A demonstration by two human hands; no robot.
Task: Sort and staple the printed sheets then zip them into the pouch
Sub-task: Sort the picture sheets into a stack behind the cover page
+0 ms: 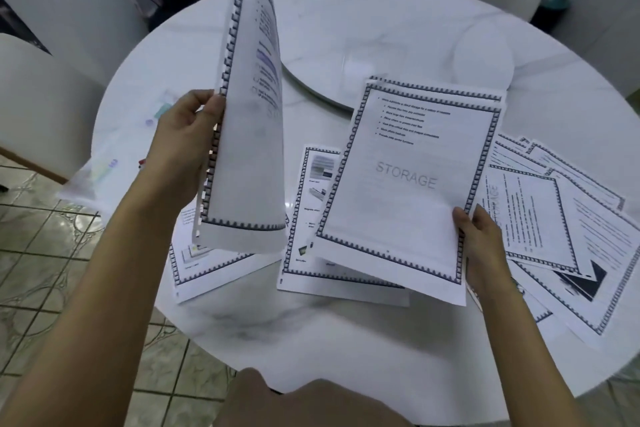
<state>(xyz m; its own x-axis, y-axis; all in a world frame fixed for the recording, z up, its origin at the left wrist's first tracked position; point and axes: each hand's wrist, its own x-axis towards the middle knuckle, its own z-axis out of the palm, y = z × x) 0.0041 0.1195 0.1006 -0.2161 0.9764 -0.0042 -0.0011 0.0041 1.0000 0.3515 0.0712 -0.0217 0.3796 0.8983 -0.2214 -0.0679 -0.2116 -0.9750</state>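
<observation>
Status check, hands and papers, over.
Left hand gripping curled bordered sheets. Right hand holding STORAGE page. More printed sheets loose on white round table.

Both forearms are bare from the bottom corners of the view up to the wrists, with no sleeve showing on either. The left hand (187, 135) and the right hand (481, 246) carry no glove, ring, watch or bracelet. The fingers (462, 218) show short nails. Knees at the bottom edge are bare.

home dining room, round marble table (346, 340) (lazy susan (311, 80)), tiled floor (52, 253)
</observation>
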